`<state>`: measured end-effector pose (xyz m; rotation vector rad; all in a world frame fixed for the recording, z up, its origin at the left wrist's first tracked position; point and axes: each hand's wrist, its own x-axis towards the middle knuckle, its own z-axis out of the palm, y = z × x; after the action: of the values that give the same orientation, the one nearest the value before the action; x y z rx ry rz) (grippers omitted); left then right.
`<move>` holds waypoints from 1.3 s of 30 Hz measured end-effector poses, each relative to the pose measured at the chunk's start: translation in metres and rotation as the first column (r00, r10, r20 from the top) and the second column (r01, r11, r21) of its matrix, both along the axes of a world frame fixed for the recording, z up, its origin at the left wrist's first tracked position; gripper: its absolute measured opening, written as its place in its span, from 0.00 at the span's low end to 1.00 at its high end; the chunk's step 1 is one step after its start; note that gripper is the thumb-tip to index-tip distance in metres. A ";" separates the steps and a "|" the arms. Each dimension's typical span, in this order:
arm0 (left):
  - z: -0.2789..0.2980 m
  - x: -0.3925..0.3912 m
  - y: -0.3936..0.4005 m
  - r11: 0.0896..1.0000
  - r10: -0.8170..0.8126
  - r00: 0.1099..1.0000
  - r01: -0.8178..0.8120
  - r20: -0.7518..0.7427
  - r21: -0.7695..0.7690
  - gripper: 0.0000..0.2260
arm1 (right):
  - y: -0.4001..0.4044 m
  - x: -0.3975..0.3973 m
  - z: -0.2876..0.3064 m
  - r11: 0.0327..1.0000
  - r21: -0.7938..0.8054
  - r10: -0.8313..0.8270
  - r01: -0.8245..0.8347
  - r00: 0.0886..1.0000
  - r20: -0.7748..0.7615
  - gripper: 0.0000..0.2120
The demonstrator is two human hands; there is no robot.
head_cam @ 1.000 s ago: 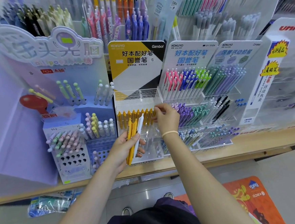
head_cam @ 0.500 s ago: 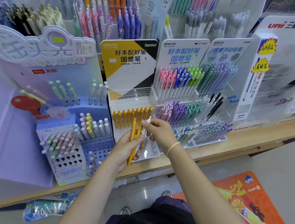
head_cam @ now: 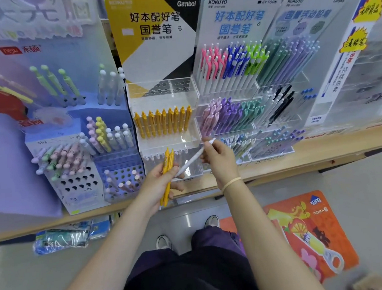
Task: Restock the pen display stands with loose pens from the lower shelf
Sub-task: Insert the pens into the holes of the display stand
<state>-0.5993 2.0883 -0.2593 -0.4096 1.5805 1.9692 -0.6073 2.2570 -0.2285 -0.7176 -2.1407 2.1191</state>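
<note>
Crowding the shelf [head_cam: 278, 161]: pen stands [head_cam: 164, 115] (yellow row full).

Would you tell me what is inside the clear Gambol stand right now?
In the clear Gambol stand, a row of yellow pens fills the middle tier; the top tier's holes look empty. The hands partly cover the bottom tier.

Your white pen [head_cam: 190, 161] is slim and pale, tilted with its upper end by the clear Gambol stand [head_cam: 168, 133] and its lower end crossing the yellow pens [head_cam: 167, 176], a small upright bunch you'll see just below that stand's front. The stand has a yellow, white and black header; its middle tier holds a row of yellow pens [head_cam: 163, 123] standing upright, and its top tier shows bare holes
</note>
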 end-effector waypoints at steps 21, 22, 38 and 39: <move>-0.016 0.016 -0.001 0.999 0.020 0.998 -0.022 0.053 0.039 0.10 | 0.005 0.008 -0.024 0.987 0.026 -0.156 0.160 0.981 -0.113 0.09; -0.015 0.016 -0.001 0.999 0.016 0.999 -0.018 0.048 0.043 0.10 | 0.004 0.007 -0.024 0.989 0.037 -0.140 0.145 0.984 -0.111 0.09; -0.005 0.017 -0.004 0.998 0.021 0.999 -0.023 0.027 0.066 0.09 | -0.011 0.001 -0.035 1.000 0.011 -0.026 0.025 0.999 0.027 0.11; -0.005 0.017 -0.005 0.997 0.024 0.999 -0.025 0.027 0.068 0.09 | -0.013 0.000 -0.035 1.000 -0.003 -0.021 0.021 0.999 0.038 0.11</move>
<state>-0.5823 2.0832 -0.2643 -0.4272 1.4938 2.0223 -0.6069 2.2441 -0.2630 -0.7836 -2.1382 2.1164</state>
